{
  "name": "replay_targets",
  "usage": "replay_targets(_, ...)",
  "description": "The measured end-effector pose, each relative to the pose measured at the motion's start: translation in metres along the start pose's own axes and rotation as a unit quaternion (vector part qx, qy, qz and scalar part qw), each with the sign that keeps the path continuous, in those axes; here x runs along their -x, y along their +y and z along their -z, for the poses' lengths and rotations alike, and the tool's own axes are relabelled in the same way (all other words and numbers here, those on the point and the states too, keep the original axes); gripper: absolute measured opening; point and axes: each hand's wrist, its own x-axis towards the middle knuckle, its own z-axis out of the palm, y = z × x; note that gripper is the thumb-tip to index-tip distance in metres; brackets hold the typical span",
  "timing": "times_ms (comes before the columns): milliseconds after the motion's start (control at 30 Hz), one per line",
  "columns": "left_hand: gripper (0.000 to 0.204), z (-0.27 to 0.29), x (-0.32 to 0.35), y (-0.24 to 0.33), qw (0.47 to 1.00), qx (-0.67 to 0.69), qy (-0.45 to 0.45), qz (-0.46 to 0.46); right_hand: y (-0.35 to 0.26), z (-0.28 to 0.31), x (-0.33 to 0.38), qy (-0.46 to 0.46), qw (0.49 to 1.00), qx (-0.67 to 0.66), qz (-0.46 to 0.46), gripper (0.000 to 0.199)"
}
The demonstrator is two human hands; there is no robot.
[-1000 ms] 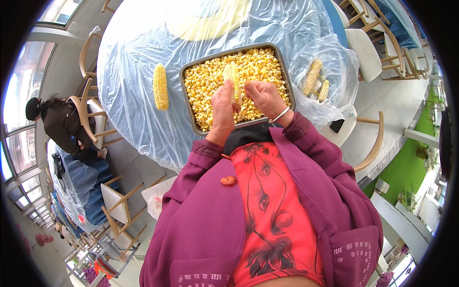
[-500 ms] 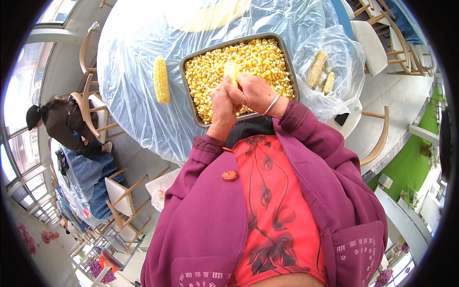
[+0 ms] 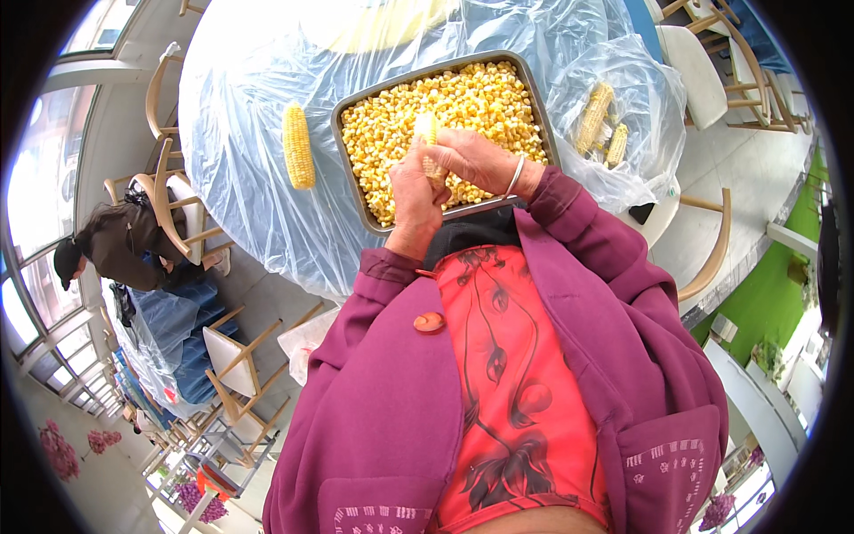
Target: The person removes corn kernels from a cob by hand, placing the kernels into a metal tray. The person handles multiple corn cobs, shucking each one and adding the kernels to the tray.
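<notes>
Over the near half of a dark rectangular tray [image 3: 345, 160], both hands are at a partly stripped corn cob [image 3: 428, 127]. My left hand [image 3: 414, 198] is wrapped round the cob, which stands tilted with its pale top showing above the fingers. My right hand [image 3: 480, 162], with a pale bangle at the wrist, presses its thumb against the cob's side; its other fingers are curled and partly hidden. Loose yellow corn kernels [image 3: 480, 102] fill the tray beneath. To the left of the tray, a whole ear of corn [image 3: 298, 147] lies on the plastic sheet.
A clear plastic bag [image 3: 654, 98] at the right holds several cobs [image 3: 593, 117]. Clear plastic sheeting [image 3: 240, 169] covers the round table. Wooden chairs [image 3: 707, 258] stand around it. At the far left, a person in dark clothes [image 3: 129, 245] bends beside another covered table [image 3: 169, 347].
My right hand has moved slightly up and away from the left, uncovering more of the cob between them. The person at the left has bent lower.
</notes>
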Motion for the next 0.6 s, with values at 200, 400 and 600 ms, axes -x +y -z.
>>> replay_targets(200, 0.023, 0.0, -0.003, 0.002, 1.0, 0.012, 0.027, 0.01, -0.005, -0.003, 0.002, 0.007, 0.993, -0.083, -0.078, 0.055)
replay_targets(400, 0.023, 0.002, -0.006, -0.001, 1.0, 0.005, 0.023, -0.014, 0.003, -0.008, -0.003, 0.032, 0.991, -0.092, -0.087, 0.061)
replay_targets(600, 0.023, 0.008, -0.007, -0.004, 0.999, -0.018, 0.0, -0.029, 0.012, -0.008, -0.006, 0.053, 0.993, -0.073, -0.077, 0.063)
